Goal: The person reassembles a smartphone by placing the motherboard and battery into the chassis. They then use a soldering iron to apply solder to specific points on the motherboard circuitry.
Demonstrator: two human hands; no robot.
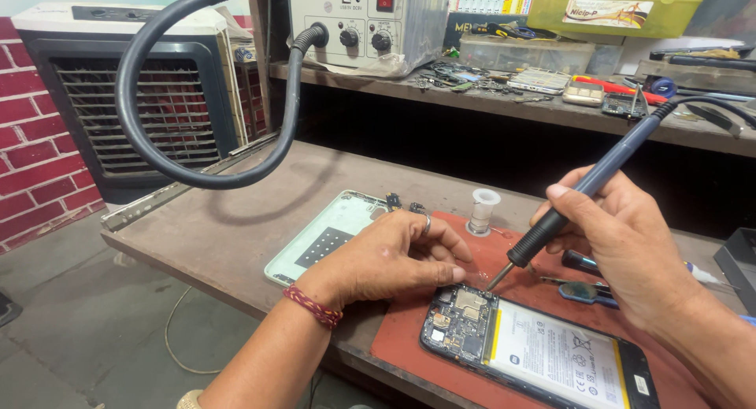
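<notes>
While left hand (386, 255) pinches maybe wire, right hand (622, 236) grips iron (587, 185) w/ tip at phone (535, 346) top edge.

Bare bench (236, 212) left of back cover (327, 236) passable; hose loop (157, 141) overhangs; small bottle (483, 212) blocks mat's (409, 338) rear.

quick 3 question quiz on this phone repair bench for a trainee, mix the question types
1. True or false: the right hand holds the soldering iron with its tip close to the opened phone's top edge.
2. What lies flat to the left of the left hand? A) the phone's back cover B) a multimeter C) a laptop
3. Fill in: the opened phone rests on a reddish ____.

Key: 1 true; 2 A; 3 mat
</notes>
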